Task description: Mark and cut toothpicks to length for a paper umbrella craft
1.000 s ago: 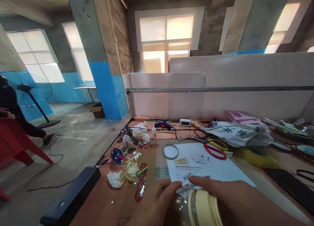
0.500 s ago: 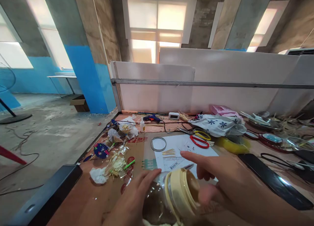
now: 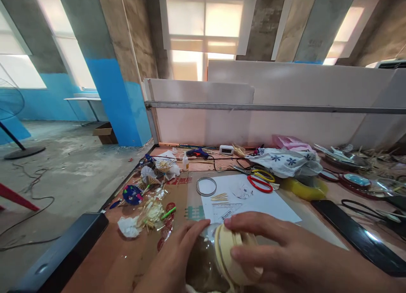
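A clear water bottle (image 3: 204,263) with a cream collar (image 3: 230,252) lies tilted at the bottom middle, its mouth end toward the right. My left hand (image 3: 173,257) holds its clear body from the left, thumb and fingers round it. Over the cream collar curl the fingers of my right hand (image 3: 275,246), the index finger on its upper edge. The right hand covers most of the bottle's mouth. Just beyond lie a white paper sheet (image 3: 282,208), several toothpicks (image 3: 219,197), a clear ruler (image 3: 226,210) and a metal ring (image 3: 206,186).
Red-handled scissors (image 3: 260,184), a yellow tape roll (image 3: 306,188) and a black phone (image 3: 358,233) lie to the right. On the left are small paper umbrellas (image 3: 132,195), crumpled tissue (image 3: 129,227) and a dark case (image 3: 66,250). A glue gun (image 3: 197,152) lies at the back.
My right hand, its index finger stretched out beyond the bottle's mouth before, has come left and down onto the cream collar. My left hand keeps its hold. The view has shifted slightly.
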A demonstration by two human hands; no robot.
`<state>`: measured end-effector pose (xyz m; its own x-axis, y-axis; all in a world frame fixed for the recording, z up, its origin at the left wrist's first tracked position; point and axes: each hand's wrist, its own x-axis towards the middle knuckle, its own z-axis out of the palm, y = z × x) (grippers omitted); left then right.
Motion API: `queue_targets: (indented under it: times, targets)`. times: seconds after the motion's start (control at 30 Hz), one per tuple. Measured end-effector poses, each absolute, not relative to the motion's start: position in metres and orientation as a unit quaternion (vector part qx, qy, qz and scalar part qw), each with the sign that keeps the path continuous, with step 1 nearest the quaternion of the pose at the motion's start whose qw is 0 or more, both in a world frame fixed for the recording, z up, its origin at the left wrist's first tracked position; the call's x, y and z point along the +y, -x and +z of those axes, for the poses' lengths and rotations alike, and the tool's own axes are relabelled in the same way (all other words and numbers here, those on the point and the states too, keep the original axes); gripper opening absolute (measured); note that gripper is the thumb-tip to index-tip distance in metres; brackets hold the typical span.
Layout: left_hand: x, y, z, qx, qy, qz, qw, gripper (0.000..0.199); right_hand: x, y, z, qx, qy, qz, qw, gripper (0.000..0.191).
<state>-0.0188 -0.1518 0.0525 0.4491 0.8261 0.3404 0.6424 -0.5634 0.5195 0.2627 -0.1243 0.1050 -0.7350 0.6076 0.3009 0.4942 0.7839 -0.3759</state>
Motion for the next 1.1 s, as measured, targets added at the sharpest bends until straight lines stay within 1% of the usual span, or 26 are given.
queue_targets:
  times: [0.1,0.13,0.23,0.27,0.4,0.43,0.47,0.5,0.53,0.57,0.6,0.67,0.73,0.77,0.8,0.9,0.93,0.97,1.0,1.03,1.1]
  targets:
    - [-0.152,0.019,0.051,0.44,-0.841,0.272,0.162,0.095,-0.124,-0.261,0.103,-0.882,0.384,0.135,0.24,0.064]
    - [-0.151,0.019,0.048,0.441,-0.841,0.267,0.165,0.096,-0.124,-0.26,0.102,-0.882,0.38,0.131,0.246,0.063]
    - [-0.148,0.019,0.039,0.449,-0.835,0.272,0.166,0.096,-0.123,-0.26,0.097,-0.921,0.284,0.131,0.233,0.046]
    - [-0.147,0.018,0.036,0.447,-0.835,0.274,0.168,0.098,-0.123,-0.261,0.096,-0.923,0.279,0.132,0.23,0.046]
    - [-0.147,0.016,0.034,0.45,-0.831,0.279,0.168,0.102,-0.128,-0.263,0.102,-0.888,0.361,0.117,0.258,0.067]
    - [-0.147,0.015,0.034,0.453,-0.829,0.282,0.167,0.101,-0.13,-0.262,0.105,-0.892,0.354,0.106,0.26,0.064]
    - [-0.148,0.015,0.034,0.455,-0.827,0.285,0.166,0.101,-0.131,-0.261,0.107,-0.908,0.331,0.097,0.237,0.053]
    - [-0.149,0.014,0.034,0.454,-0.827,0.286,0.165,0.1,-0.133,-0.259,0.107,-0.93,0.297,0.099,0.191,0.043]
    - [-0.149,0.015,0.034,0.451,-0.83,0.285,0.164,0.099,-0.134,-0.256,0.105,-0.944,0.27,0.107,0.156,0.038]
    - [-0.15,0.015,0.033,0.446,-0.835,0.277,0.162,0.099,-0.134,-0.254,0.1,-0.94,0.276,0.113,0.166,0.04]
    - [-0.15,0.016,0.032,0.441,-0.842,0.269,0.154,0.099,-0.133,-0.253,0.095,-0.924,0.311,0.138,0.176,0.047]
    - [-0.149,0.019,0.033,0.439,-0.856,0.247,0.119,0.098,-0.131,-0.25,0.084,-0.878,0.388,0.204,0.193,0.071]
    - [-0.147,0.022,0.039,0.446,-0.864,0.221,0.074,0.094,-0.129,-0.25,0.079,-0.849,0.426,0.253,0.185,0.081]
    - [-0.147,0.023,0.043,0.45,-0.866,0.211,0.059,0.091,-0.128,-0.25,0.079,-0.851,0.417,0.264,0.181,0.079]
    - [-0.147,0.023,0.048,0.451,-0.866,0.209,0.057,0.089,-0.128,-0.25,0.082,-0.862,0.395,0.266,0.176,0.072]
    - [-0.149,0.021,0.061,0.432,-0.869,0.214,0.108,0.089,-0.132,-0.251,0.09,-0.895,0.329,0.247,0.172,0.041]
    - [-0.151,0.021,0.064,0.423,-0.872,0.215,0.12,0.089,-0.133,-0.25,0.09,-0.9,0.321,0.242,0.17,0.035]
    - [-0.152,0.02,0.067,0.417,-0.875,0.213,0.12,0.089,-0.134,-0.25,0.088,-0.9,0.32,0.243,0.171,0.034]
    - [-0.153,0.019,0.068,0.414,-0.88,0.211,0.101,0.088,-0.134,-0.248,0.085,-0.891,0.326,0.257,0.183,0.038]
    - [-0.153,0.018,0.069,0.417,-0.881,0.211,0.069,0.087,-0.132,-0.246,0.081,-0.876,0.335,0.28,0.205,0.047]
    - [-0.15,0.015,0.071,0.426,-0.88,0.209,-0.021,0.085,-0.126,-0.238,0.073,-0.809,0.373,0.356,0.281,0.068]
